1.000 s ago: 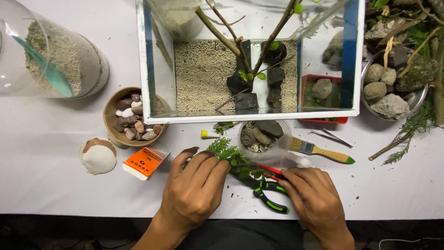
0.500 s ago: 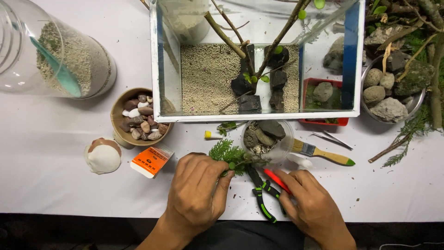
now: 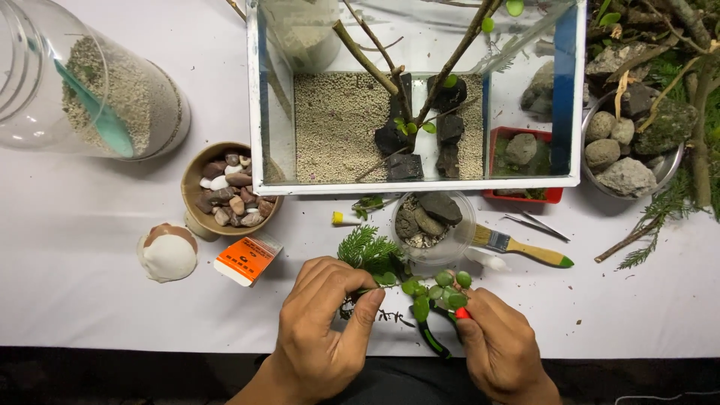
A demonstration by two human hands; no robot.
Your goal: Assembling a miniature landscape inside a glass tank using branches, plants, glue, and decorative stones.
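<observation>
Both hands crowd the counter (image 3: 90, 300) near edge, bare cloth at 9 o'clock. Left hand (image 3: 326, 322) grip pinches the small-leaved sprig (image 3: 435, 289); right hand (image 3: 499, 349) at 3 o'clock grips green-handled pliers (image 3: 431, 334). Plastic cup (image 3: 433, 225) at 12.

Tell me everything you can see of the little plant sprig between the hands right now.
The sprig is a short cutting with small, round, glossy green leaves clustered at one end and a thin stem running left. It lies roughly level just above the white table, in front of the clear cup. The left hand pinches its stem end; the right hand touches its leafy end. Whether it has roots is unclear.
</observation>
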